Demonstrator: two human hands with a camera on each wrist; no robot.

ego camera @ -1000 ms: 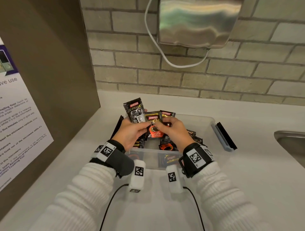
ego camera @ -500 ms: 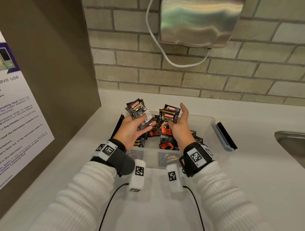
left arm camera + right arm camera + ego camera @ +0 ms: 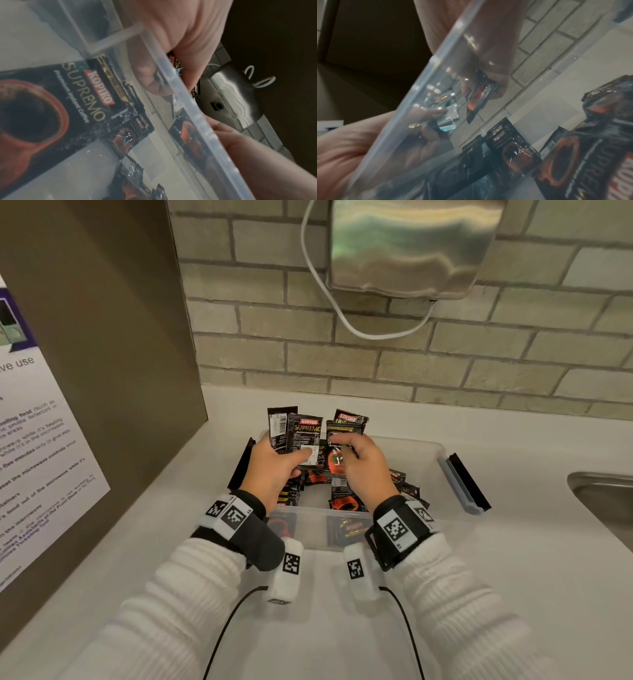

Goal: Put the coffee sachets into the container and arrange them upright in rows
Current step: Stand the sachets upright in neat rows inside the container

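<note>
The right hand (image 3: 363, 463), open with straight fingers half a second ago, has curled and now pinches a black coffee sachet (image 3: 344, 436) beside the left hand's (image 3: 274, 467) fan. That fan of black foil sachets (image 3: 294, 433) now shows a barcode back too.

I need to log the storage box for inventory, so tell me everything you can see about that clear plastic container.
The container is a clear, slightly frosted plastic tub, rectangular, open-topped, upright on the white counter. Black coffee sachets lie loose inside, not in rows. Dark pieces with a blue strip, possibly latches, flank both ends. Both hands hover over it holding sachets.
</note>
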